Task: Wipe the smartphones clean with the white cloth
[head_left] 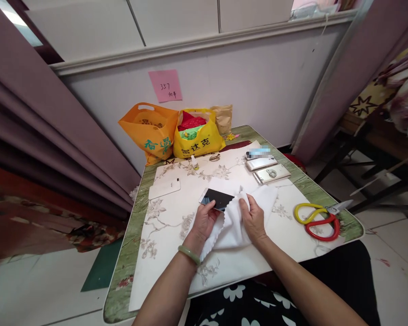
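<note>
My left hand (pixel 205 218) grips the near end of a phone with a dark screen (pixel 217 198) and holds it just above the table. My right hand (pixel 252 216) is closed on a white cloth (pixel 233 226) and presses a bunched corner of it against the phone's right edge. The cloth drapes down between both hands onto the floral white mat (pixel 170 235). A green bangle sits on my left wrist.
A white phone (pixel 164 188) lies face down at the left. Gold and silver phones (pixel 271 174) lie at the back right. Yellow and red scissors (pixel 318 218) rest by the right edge. Orange (pixel 149 131) and yellow bags (pixel 197 136) and a small bottle (pixel 194 162) stand at the back.
</note>
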Demonstrator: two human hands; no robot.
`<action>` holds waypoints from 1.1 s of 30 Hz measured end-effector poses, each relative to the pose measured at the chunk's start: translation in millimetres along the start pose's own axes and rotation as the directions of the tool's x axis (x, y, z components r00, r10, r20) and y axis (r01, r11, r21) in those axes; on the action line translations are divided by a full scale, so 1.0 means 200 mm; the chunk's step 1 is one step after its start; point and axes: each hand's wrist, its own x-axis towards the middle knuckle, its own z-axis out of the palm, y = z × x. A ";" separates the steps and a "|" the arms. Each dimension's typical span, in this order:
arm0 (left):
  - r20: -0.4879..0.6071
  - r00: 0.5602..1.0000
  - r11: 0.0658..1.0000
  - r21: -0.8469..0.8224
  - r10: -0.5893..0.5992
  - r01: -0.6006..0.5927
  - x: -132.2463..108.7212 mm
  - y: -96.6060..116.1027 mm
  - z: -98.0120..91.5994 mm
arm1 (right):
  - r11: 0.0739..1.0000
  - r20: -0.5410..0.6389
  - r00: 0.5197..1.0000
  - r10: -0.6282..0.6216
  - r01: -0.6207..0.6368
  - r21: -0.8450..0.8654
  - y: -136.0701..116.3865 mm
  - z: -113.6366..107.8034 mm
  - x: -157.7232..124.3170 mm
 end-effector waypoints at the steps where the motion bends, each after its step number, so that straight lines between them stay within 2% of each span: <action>1: -0.016 1.000 1.000 -0.005 -0.019 0.019 0.01 0.01 0.00 | 1.000 -0.007 1.000 0.013 -0.013 0.001 -0.01 -0.01 0.00; 3: -0.060 0.995 0.997 -0.025 -0.078 0.077 0.03 0.02 -0.01 | 0.999 0.027 0.999 0.034 -0.034 0.012 -0.02 -0.05 -0.01; 5: -0.087 0.983 0.987 -0.034 -0.159 0.157 0.05 0.04 -0.01 | 0.999 0.126 0.992 0.016 -0.021 0.033 -0.04 -0.13 -0.03; 7: -0.090 0.967 0.971 -0.016 -0.238 0.237 0.07 0.05 -0.01 | 0.998 0.228 0.973 -0.044 0.035 0.043 -0.06 -0.24 -0.07; 9: -0.085 0.954 0.957 0.016 -0.289 0.291 0.09 0.07 -0.02 | 0.996 0.292 0.954 -0.063 0.078 -0.040 -0.06 -0.37 -0.12; 12: -0.036 0.939 0.938 0.056 -0.341 0.343 0.11 0.10 -0.05 | 0.975 0.367 0.929 -0.052 0.126 -0.180 -0.06 -0.54 -0.18; 14: -0.002 0.919 0.916 0.079 -0.395 0.394 0.13 0.13 -0.08 | 0.963 0.421 0.907 -0.002 0.116 -0.245 -0.06 -0.63 -0.20; 17: 0.042 0.882 0.880 0.098 -0.470 0.464 0.15 0.16 -0.11 | 0.929 0.449 0.893 0.034 0.137 -0.343 -0.09 -0.73 -0.19; 20: 0.085 0.872 0.875 0.101 -0.481 0.473 0.15 0.17 -0.13 | 0.918 0.461 0.887 0.000 0.183 -0.351 -0.16 -0.81 -0.16; 25: 0.133 0.896 0.906 0.081 -0.424 0.416 0.12 0.16 -0.14 | 0.941 0.471 0.882 -0.004 0.163 -0.297 -0.25 -0.84 -0.12; 30: 0.078 0.939 0.939 0.102 -0.336 0.328 0.11 0.13 -0.11 | 0.972 0.488 0.864 0.120 -0.003 -0.234 -0.27 -0.73 -0.10; 33: 0.040 0.953 0.953 0.071 -0.299 0.296 0.10 0.12 -0.10 | 0.971 0.491 0.870 0.050 0.072 -0.227 -0.31 -0.66 -0.05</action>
